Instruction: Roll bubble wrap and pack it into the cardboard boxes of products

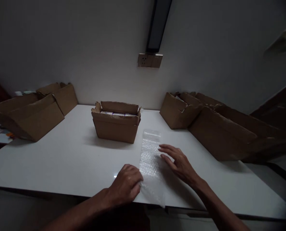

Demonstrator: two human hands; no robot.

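Dimly lit, a white bench [61,166] stands against a pale wall [85,48], where a socket plate [150,60] sits below a dark vertical strip [158,24]. Two open cardboard boxes [220,125] lie along the bench's right edge, and two more cardboard cartons [34,110] crowd the far left corner. Near the far edge at the middle, a smaller open box [116,126] shows packs with purple trim [116,113] inside. A strip of bubble wrap [150,160] runs from the bench's middle to the near edge, its end just overhanging. The person's right hand [178,163] lies open and flat, fingers spread, touching the wrap's right side. The left hand [126,186] is curled, pinching the wrap's left edge near the front of the bench.
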